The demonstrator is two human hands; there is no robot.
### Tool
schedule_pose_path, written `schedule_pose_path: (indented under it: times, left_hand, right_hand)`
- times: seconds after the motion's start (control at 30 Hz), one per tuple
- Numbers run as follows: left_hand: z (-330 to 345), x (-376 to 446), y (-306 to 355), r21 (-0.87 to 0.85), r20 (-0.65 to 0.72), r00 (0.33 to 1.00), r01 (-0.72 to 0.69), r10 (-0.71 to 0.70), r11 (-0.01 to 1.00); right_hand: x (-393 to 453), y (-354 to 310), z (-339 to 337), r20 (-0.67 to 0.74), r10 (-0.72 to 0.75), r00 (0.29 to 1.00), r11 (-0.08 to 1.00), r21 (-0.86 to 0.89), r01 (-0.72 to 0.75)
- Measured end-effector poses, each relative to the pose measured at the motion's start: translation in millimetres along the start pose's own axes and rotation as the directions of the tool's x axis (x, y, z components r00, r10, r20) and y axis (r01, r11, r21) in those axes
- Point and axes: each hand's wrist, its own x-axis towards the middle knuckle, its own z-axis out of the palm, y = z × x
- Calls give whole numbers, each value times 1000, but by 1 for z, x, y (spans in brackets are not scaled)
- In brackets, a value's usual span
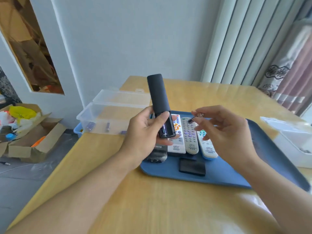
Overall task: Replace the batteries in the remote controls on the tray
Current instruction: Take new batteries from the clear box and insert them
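The left hand (143,130) grips a black remote control (157,102) upright above the blue tray (236,174), fingers wrapped round its lower part and the thumb (163,118) laid across its back. Below the thumb the battery compartment is uncovered, and a dark battery (164,130) sits in it; the white print on its side is too small to read. The right hand (221,130) hovers beside it, thumb and forefinger pinching a small battery (191,119) whose label is blurred.

Under the fingers of both hands, a row of remotes lies on the tray: a dark remote (157,152) showing the letters "HTF", a white remote (177,137) with orange and purple buttons, a grey remote (190,135) with purple buttons, and a white-and-blue remote (206,146) partly hidden by the right fingers. Each light one bears small print near its lower end that cannot be made out. A flat black cover (192,166) lies on the tray nearer the wrists.

Beyond the left fingers, a clear plastic box (108,115) on the wooden table (152,200) holds a few purple batteries (90,126). A white container (295,142) stands past the right hand at the tray's edge. Open cardboard boxes (33,141) sit on the floor.
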Motion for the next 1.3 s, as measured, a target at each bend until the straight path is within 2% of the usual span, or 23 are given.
schedule_pose_path:
  times: [0.13, 0.27, 0.37, 0.57, 0.7, 0.83, 1.13, 1.3]
  left_hand:
    - [36, 4, -6, -3, 54, 997, 58, -58, 998]
    - [61, 8, -11, -104, 56, 996, 73, -68, 992]
    - [63, 9, -13, -141, 37, 998, 63, -58, 988]
    - [42, 8, -14, -79, -8, 1000, -2, 2, 997]
    - [38, 9, -11, -56, -2, 1000, -29, 28, 998]
    - [39, 6, -9, -115, 44, 999, -7, 12, 993]
    - [39, 6, -9, -143, 50, 999, -11, 19, 990]
    - [39, 7, -10, -156, 36, 999, -8, 14, 988]
  right_hand:
    - [-7, -8, -8, -100, -80, 992, 992, 93, 90]
    - [-14, -2, -5, -116, -169, 979, 984, -84, 160]
    - [-9, 9, -11, -153, -194, 969, 975, -134, 175]
    - [-16, 23, 4, -146, -349, 926, 905, -310, 293]
    - [-16, 26, 9, -106, -449, 887, 860, -323, 396]
    - [-16, 26, 10, -61, -449, 891, 856, -314, 410]
    - [-18, 24, 8, -126, -313, 941, 933, -224, 281]
    - [-16, 23, 6, -147, -317, 937, 936, -204, 285]
